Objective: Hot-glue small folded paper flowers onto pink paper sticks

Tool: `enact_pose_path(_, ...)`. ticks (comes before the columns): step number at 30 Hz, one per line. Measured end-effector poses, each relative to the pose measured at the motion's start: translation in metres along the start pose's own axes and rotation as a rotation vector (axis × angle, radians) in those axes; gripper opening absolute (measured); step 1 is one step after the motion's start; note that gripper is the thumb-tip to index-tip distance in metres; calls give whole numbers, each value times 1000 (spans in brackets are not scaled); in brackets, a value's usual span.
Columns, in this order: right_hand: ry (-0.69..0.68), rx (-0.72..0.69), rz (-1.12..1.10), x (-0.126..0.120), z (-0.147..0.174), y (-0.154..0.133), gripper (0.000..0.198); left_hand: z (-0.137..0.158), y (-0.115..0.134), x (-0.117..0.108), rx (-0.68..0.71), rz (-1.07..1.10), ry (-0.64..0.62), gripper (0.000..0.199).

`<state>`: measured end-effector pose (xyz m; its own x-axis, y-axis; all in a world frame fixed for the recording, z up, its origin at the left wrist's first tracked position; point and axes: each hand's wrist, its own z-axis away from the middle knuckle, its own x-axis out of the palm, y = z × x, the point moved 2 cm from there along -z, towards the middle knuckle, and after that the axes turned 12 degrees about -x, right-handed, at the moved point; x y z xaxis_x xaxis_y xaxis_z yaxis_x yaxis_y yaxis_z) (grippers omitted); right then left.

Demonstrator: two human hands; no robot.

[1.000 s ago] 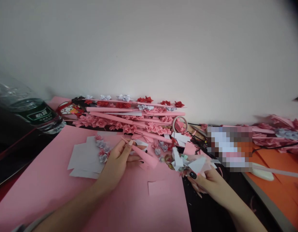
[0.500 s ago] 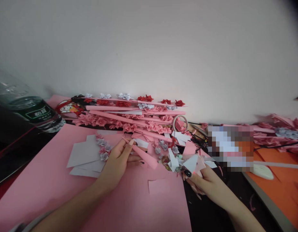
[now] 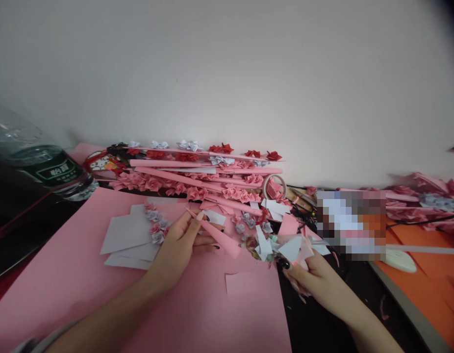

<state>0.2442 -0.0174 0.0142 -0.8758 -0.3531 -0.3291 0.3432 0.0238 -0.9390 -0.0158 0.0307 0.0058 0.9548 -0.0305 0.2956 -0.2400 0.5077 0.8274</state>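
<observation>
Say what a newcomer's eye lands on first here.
Probably the heap of pink paper tubes with red, pink and whitish paper flowers, lying along the foot of the wall. Next, front and center, the pink paper cone in the left hand, above the big pink sheet. At far left, a clear bottle with a green label.

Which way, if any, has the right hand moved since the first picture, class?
Yes, slightly: judged against the tape roll, the right hand has shifted left, toward the pink paper cone.
</observation>
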Motion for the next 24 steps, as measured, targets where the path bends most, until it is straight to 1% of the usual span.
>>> enact_pose_path(4,9,10,-76,0,-1,-3,39,0,1,0,1,4,6,28)
enact_pose_path(8,11,19,-148,0,-2,-9,51,0,2,0,1,-7,17,29)
enact_pose_path(11,9,18,-144,-1,-2,-12,54,2,2,1,5,-7,23,29)
enact_pose_path(16,-9,20,-134,-2,-1,-12,48,1,2,1,-3,-3,22,30)
enact_pose_path(20,16,35,-134,-1,0,-6,36,0,1,0,-12,1,14,28)
enact_pose_path(24,16,54,-67,0,1,-6,34,1,1,0,-3,-2,8,27)
